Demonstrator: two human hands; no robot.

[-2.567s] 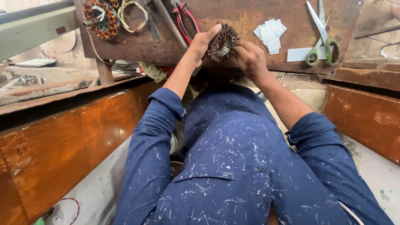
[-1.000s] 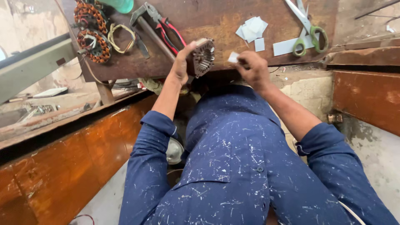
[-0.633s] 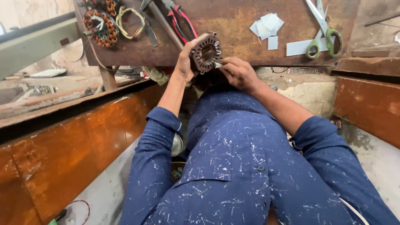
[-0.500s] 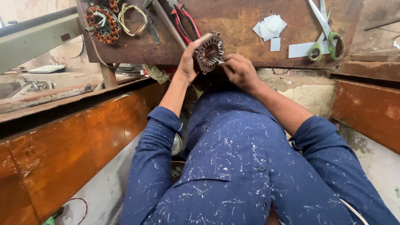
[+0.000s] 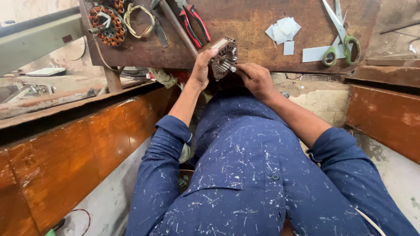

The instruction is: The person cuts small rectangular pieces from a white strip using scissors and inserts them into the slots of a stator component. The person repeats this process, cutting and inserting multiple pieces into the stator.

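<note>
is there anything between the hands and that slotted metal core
Nothing visible. The left hand grips the slotted metal core directly at its left side, and the right hand has its fingertips against the core's lower right edge.

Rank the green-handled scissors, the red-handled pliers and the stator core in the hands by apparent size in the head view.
1. green-handled scissors
2. red-handled pliers, though cut off at the frame's top edge, so unsure
3. stator core, held nearer the camera
</note>
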